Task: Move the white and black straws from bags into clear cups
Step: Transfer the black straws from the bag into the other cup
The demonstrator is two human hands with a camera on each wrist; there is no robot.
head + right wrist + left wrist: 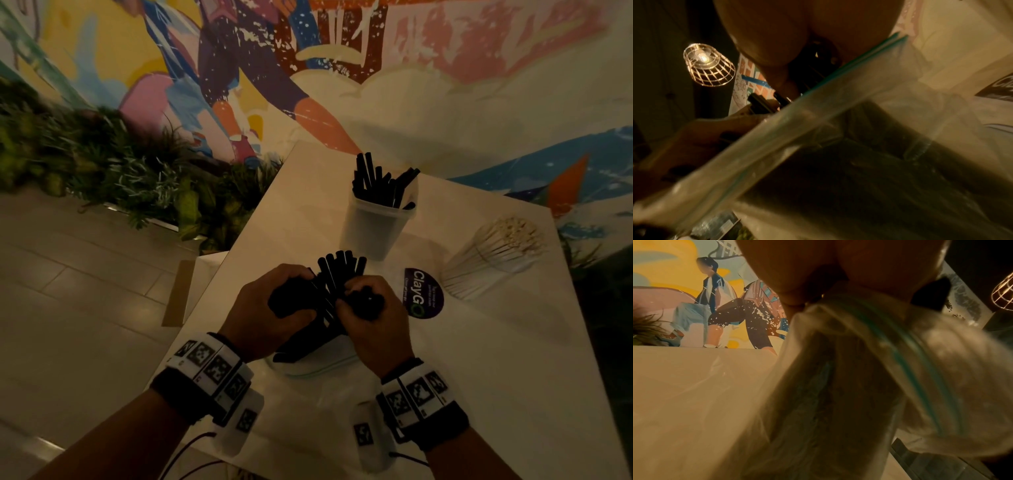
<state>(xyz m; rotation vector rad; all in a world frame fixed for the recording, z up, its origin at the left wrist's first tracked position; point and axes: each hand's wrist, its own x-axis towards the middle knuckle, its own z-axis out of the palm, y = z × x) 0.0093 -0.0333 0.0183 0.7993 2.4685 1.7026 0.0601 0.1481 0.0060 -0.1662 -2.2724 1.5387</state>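
Fanning away from the person, the black straws (337, 274) ran near-to-far, their far ends tilted up, rising from a clear bag (308, 356) on the table (496, 342). The left hand (270, 308) and right hand (370, 315) each clenched a bunch, the fan between them. The cup (376, 226) stood beyond, white straws (496, 253) to its right.

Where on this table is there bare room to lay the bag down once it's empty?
Bare tabletop runs right of the right hand, below the ClayGo sticker. Far side is crowded: cup of black straws, white straws. Both hands hold the bag at centre.
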